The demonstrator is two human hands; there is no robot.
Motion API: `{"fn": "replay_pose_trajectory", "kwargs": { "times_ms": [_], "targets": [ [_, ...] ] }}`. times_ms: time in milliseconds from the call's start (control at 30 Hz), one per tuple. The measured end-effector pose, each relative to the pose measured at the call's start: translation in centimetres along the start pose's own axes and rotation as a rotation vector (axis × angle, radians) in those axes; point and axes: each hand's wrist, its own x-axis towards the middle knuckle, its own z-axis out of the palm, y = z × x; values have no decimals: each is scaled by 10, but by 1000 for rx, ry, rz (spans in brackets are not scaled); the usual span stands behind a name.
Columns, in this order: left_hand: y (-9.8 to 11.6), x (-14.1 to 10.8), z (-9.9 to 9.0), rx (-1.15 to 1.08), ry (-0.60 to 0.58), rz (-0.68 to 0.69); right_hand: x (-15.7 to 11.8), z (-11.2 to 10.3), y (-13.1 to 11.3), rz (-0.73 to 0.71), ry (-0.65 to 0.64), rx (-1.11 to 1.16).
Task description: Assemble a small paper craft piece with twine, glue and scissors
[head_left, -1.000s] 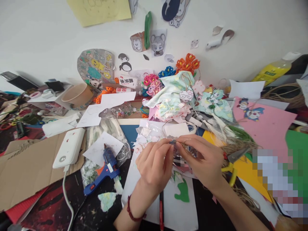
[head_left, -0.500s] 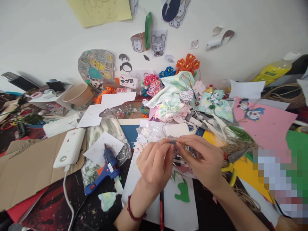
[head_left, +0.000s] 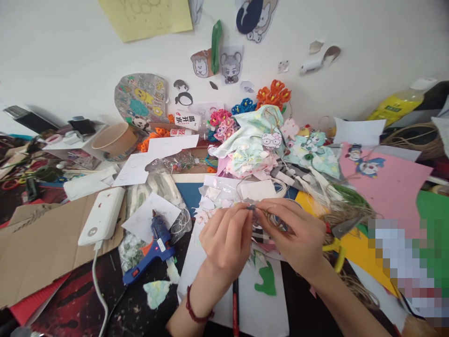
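Observation:
Over the middle of the table, my left hand (head_left: 226, 238) and my right hand (head_left: 294, 231) meet at the fingertips. Both pinch a small dark grey-blue piece (head_left: 251, 207), too small to name and mostly covered by the fingers. Beneath them lies a white sheet of paper (head_left: 261, 311) with a green scrap (head_left: 266, 280) and a red-and-black pen (head_left: 235, 309) on it. Fabric and paper scraps (head_left: 206, 206) are heaped just behind my left hand. A blue glue gun (head_left: 159, 245) rests left of my left hand.
At left are a white power bank (head_left: 101, 216) with a cable and flattened cardboard (head_left: 42, 243). Fabric pouches (head_left: 245, 159) and orange craft flowers (head_left: 273, 93) stand at the back. To the right lie yellow-handled scissors (head_left: 338, 257), twine (head_left: 345, 210) and pink sheet (head_left: 389, 187).
Both hands stay almost where they were, still pinching the small piece. Only a slight shift of the view and fingers shows.

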Motion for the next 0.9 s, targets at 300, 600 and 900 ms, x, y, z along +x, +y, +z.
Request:
{"fn": "replay_pose_trajectory", "kwargs": {
  "times_ms": [300,600,900],
  "targets": [
    [1,-5,-1,101,-13,70,-2,1,3,-193,48,-148],
    [1,-6,0,-7,-38,16,-4,0,3,-259,24,-182],
    [-1,-12,3,88,-5,124,-7,0,5,-340,20,-279]
  ]
}}
